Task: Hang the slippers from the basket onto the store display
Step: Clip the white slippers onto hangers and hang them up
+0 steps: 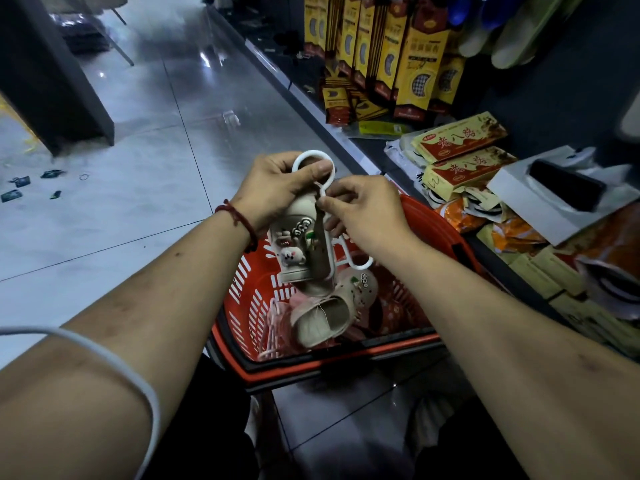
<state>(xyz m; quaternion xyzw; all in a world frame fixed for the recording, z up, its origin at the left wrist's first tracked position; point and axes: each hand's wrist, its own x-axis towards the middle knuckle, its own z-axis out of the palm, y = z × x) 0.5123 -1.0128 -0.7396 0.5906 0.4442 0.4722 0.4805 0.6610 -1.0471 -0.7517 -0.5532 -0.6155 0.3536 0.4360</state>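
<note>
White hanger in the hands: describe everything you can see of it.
The hanger is white, thin and looks like plastic. It has a round loop at the top, a narrow neck below it, and a lower frame whose rounded end sticks out to the right. It is held roughly upright above the red basket. The left hand grips the loop, thumb across it; the right hand pinches at the neck. A beige slipper with cartoon charms sits on the frame and hides most of it.
</note>
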